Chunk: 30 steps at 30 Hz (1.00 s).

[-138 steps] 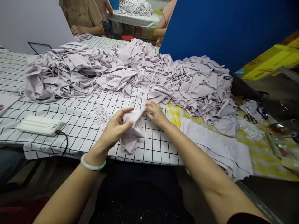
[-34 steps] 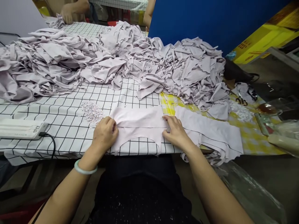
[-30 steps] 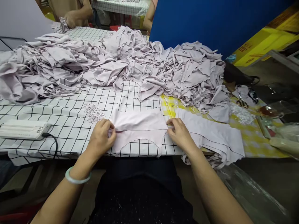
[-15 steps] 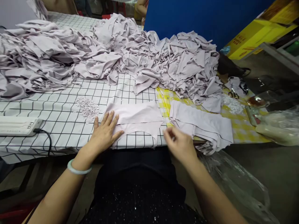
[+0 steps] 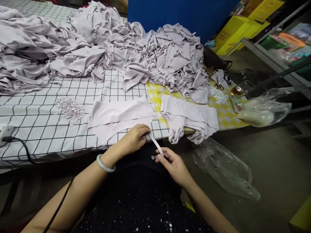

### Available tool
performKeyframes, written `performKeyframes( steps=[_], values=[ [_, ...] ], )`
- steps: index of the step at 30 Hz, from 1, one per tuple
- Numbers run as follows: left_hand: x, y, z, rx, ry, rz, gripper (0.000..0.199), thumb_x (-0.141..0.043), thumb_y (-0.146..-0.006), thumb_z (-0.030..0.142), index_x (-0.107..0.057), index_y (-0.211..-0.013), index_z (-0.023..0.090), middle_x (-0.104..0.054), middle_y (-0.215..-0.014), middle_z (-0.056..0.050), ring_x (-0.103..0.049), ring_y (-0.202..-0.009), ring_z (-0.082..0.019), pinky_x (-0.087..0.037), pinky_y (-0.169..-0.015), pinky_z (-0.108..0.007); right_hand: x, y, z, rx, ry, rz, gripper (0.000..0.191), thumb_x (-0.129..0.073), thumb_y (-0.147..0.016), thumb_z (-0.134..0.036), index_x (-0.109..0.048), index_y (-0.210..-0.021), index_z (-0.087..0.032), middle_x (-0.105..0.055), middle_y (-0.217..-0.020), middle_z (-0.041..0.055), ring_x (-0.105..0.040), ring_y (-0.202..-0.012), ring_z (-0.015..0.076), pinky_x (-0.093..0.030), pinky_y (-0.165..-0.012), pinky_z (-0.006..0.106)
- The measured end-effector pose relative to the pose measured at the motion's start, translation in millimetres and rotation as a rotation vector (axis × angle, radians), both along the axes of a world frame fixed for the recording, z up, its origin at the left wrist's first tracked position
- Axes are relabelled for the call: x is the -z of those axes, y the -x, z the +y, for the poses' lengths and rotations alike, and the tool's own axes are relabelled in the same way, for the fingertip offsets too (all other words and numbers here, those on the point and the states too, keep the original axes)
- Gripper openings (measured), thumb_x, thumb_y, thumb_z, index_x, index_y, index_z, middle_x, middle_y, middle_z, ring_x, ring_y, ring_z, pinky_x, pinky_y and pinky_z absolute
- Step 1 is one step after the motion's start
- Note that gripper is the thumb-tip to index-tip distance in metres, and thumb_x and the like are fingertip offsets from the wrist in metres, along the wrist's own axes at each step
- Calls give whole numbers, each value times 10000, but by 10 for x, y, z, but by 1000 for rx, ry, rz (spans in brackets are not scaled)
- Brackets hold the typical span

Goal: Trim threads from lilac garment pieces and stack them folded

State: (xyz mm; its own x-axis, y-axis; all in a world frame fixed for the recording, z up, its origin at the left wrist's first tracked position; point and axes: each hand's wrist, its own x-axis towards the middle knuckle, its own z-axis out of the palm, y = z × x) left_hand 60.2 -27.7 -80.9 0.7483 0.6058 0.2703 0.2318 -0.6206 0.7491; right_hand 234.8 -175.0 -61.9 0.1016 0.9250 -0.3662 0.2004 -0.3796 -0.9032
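Observation:
A pale pink cut garment piece (image 5: 119,111) lies flat at the table's front edge, and a narrow fabric strap (image 5: 156,144) runs from it towards my body. My left hand (image 5: 133,139) is closed on the strap's upper part, beside the garment's right corner. Below the table edge, my right hand (image 5: 173,163) pinches the strap's lower end. A small dark tool with a shiny tip (image 5: 153,157) pokes out from the right fingers; its kind is mostly hidden. To the right, a stack of similar garment pieces (image 5: 191,113) has its straps hanging over the edge.
A big heap of crumpled pale fabric (image 5: 170,58) spans the back of the table. Small fabric scraps (image 5: 70,110) lie in a pile at left, near a power strip (image 5: 6,132). Scissors (image 5: 218,86) and a clear plastic bag (image 5: 262,110) are at right.
My left hand has left its flat position on the fabric and moved right to close on the strap. My right hand has come lower and nearer my body with the strap's end. The view has shifted right.

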Motion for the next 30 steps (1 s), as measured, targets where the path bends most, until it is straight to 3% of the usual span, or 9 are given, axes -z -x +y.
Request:
performKeyframes(
  steps=[3,7,9,12,17,20,23,25,30],
  values=[
    [25,-35,-37,-46,-34,1,218,-624,-847,97,-676,-1055,136,-683,-1118,-129,-620,-1051,-247,-539,-929,-419,-290,-154,-146,-10,-2,21,382,-612,-925,-417,-585,-1270,-254,-660,-734,-6,-635,-728,178,-522,-786,345],
    [38,-115,-56,-97,-71,2,114,-615,-894,147,-725,-894,177,-693,-1039,-102,-625,-961,-233,-546,-841,-401,-652,-362,-5,-143,-10,185,214,-618,-911,-397,-746,-963,-235,-757,-854,71,-704,-825,219,-561,-761,357],
    [47,-124,-62,-107,-97,-5,132,-607,-902,152,-731,-873,184,-692,-1029,-101,-625,-949,-233,-547,-828,-402,-783,-418,195,-163,-78,219,200,-641,-892,-370,-765,-995,-252,-774,-981,81,-718,-941,244,-567,-832,393],
    [78,-111,-85,-112,-133,-21,150,-589,-906,140,-733,-897,181,-688,-1047,-111,-618,-959,-238,-548,-833,-410,-862,-419,600,-122,-179,141,218,-701,-852,-363,-763,-1034,-260,-766,-948,63,-715,-908,238,-567,-837,415],
    [76,-99,-111,-100,-86,-46,161,-571,-898,127,-721,-889,183,-698,-1046,-110,-620,-969,-246,-548,-848,-436,-759,-275,1243,37,-393,-32,264,-697,-841,-488,-762,-828,-232,-678,-845,32,-638,-879,191,-529,-873,369],
    [-95,-59,-32,-212,112,-208,176,-558,-910,173,-692,-1023,175,-695,-1057,-114,-637,-979,-230,-549,-865,-424,-660,-117,1386,23,-324,198,298,-676,-855,-510,-720,-846,-215,-646,-851,14,-628,-805,148,-532,-801,318],
    [-365,20,123,-363,507,-372,191,-587,-895,253,-670,-1046,170,-687,-1040,-93,-644,-894,-187,-553,-798,-358,-555,73,1338,-44,-141,386,295,-680,-858,-499,-671,-913,-210,-598,-736,-27,-508,-541,86,-470,-553,249],
    [-505,69,224,-341,776,-415,166,-652,-846,288,-680,-958,168,-681,-948,-53,-615,-767,-143,-537,-722,-306,-497,186,1264,-68,-66,402,294,-661,-875,-501,-648,-915,-210,-546,-669,-50,-378,-454,61,-349,-444,217],
    [-524,122,315,-304,1045,-503,188,-754,-748,318,-659,-790,161,-613,-743,5,-521,-629,-93,-471,-623,-250,-442,327,1153,-112,-40,246,354,-588,-913,-551,-658,-892,-204,-399,-567,-69,-279,-463,73,-215,-430,226]
  ],
)
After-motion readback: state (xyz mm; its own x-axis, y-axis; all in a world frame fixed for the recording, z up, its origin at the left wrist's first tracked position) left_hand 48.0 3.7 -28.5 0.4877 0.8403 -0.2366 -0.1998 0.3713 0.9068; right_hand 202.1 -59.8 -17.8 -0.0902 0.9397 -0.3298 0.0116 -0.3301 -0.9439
